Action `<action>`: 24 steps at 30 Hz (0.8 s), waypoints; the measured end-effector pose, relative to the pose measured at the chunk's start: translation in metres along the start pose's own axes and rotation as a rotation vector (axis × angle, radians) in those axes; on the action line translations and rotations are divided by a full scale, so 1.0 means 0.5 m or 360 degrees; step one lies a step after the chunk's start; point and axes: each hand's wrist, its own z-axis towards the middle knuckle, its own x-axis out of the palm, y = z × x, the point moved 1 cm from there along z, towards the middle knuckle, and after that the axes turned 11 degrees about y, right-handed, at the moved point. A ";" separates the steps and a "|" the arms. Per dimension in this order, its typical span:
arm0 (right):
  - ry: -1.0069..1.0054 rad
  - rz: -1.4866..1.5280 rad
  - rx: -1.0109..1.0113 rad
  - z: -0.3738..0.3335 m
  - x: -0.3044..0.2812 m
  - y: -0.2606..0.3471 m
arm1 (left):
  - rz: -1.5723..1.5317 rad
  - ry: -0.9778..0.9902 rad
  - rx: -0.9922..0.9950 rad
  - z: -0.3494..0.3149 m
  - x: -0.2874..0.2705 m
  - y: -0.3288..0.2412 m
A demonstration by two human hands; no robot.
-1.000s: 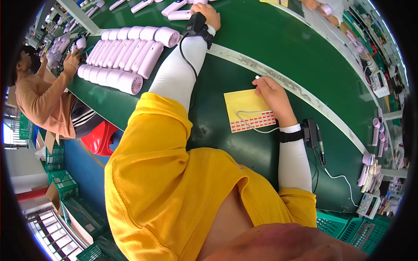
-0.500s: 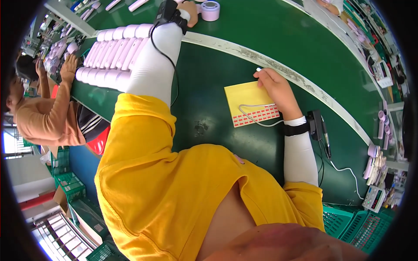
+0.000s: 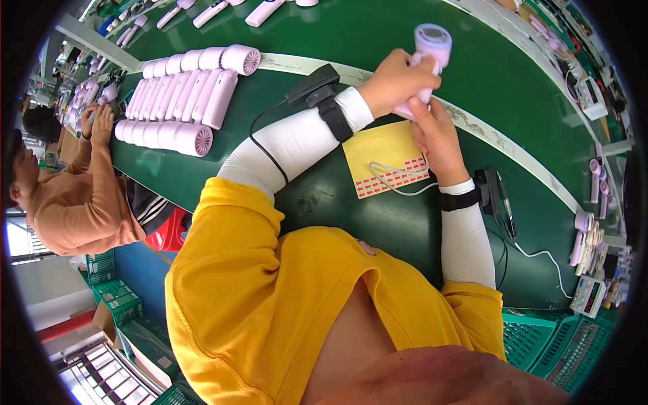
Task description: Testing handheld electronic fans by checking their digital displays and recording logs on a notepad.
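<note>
Lilac plastic handheld fan with a round head [image 3: 433,48] is held up above the green bench [image 3: 317,202], just beyond a yellow paper sheet with rows of red marks [image 3: 378,145], its head pointing away from the wearer. The bare left hand [image 3: 397,82] has its fingers wrapped round the handle below the head. On the bare right hand [image 3: 442,138] the thumb presses against the handle's near end; the other fingers curl inward, partly hidden, and I cannot tell whether they pinch the tip of the thin white cable [image 3: 399,194] that runs up to this hand.

To handle this well, I would let the left hand carry the fan's weight and stop it twisting, bring the handle's end squarely to the right fingers, press straight rather than at a slant, and leave the cable loop slack.

As for containers, two green plastic crates with slotted walls [image 3: 521,332] stand at lower right beside the bench; reddish marks show in the right-hand one, though what they belong to is unclear. At left, another green plastic crate [image 3: 121,300] stands on the floor near a brown cardboard box [image 3: 103,320]; their contents cannot be made out
</note>
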 end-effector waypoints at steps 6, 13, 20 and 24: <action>-0.0118 -0.0235 -0.0121 0.005 0.000 -0.021 | -0.0741 0.0540 0.0114 0.066 -0.061 -0.007; -0.0107 -0.0285 0.0063 0.020 -0.021 -0.026 | 0.0781 0.0053 0.0207 0.126 -0.105 0.057; 0.0016 -0.0619 0.0081 0.012 0.007 -0.015 | 0.1792 -0.0994 0.0977 0.275 -0.339 0.064; 0.0045 -0.0605 0.0156 0.011 0.005 -0.015 | 0.2788 -0.0783 -0.0238 0.294 -0.332 0.037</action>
